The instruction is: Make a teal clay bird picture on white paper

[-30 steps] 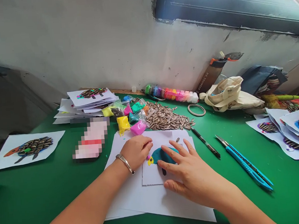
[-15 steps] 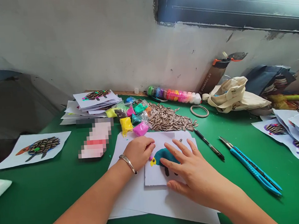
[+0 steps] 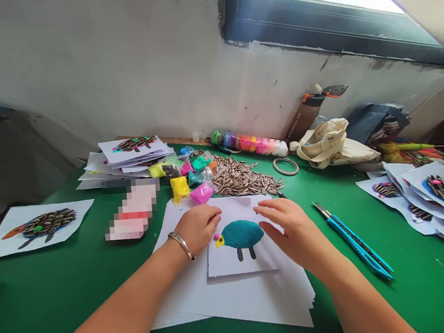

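Observation:
A white card (image 3: pixel 232 264) lies on a stack of larger white sheets (image 3: pixel 250 306). On it is a teal clay oval body (image 3: pixel 242 233) with a yellow clay head (image 3: pixel 220 241), a small magenta ball beside the head, and two dark legs. My left hand (image 3: pixel 196 231), wearing a silver bangle, rests with curled fingers on the card's upper left edge; its fingertips are partly hidden. At the card's right side, my right hand (image 3: pixel 297 232) is open, thumb apart from the fingers and nothing held. Its fingertips are close to the teal body.
Behind the sheets are bagged coloured clays (image 3: pixel 180 188) and striped sunflower seeds (image 3: pixel 241 175). A blue utility knife (image 3: pixel 358 243) and a tape roll (image 3: pixel 286 166) lie to the right. Seed pictures (image 3: pixel 46 227) lie on both sides. A bottle (image 3: pixel 305 115) and cloth bag (image 3: pixel 330 141) stand behind.
My right hand has moved off the teal body to the card's right side, uncovering the body and legs. My left hand stays at the card's edge. The view has shifted slightly.

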### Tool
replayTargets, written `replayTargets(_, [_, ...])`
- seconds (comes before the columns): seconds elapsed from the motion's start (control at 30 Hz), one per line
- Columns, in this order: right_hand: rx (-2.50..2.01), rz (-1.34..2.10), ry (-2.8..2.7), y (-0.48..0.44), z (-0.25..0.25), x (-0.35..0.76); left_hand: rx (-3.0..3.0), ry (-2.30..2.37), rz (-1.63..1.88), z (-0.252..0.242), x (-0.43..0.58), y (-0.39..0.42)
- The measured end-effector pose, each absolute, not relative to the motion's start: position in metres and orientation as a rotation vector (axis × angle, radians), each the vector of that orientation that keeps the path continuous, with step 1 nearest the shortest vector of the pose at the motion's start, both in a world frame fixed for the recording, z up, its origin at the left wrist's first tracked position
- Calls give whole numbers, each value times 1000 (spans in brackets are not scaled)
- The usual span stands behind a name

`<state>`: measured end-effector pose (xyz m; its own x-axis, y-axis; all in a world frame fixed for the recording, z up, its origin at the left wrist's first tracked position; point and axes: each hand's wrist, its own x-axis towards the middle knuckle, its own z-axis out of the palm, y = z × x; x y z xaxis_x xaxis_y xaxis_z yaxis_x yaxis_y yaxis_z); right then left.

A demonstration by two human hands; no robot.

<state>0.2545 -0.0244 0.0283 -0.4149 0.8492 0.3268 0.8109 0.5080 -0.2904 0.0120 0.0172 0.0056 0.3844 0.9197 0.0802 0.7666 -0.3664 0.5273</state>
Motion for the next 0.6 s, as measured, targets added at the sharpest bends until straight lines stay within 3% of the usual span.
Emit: replayTargets(0.6, [-1579, 19, -2267, 16, -15, 259, 2276, 1443, 490, 7, 10, 17])
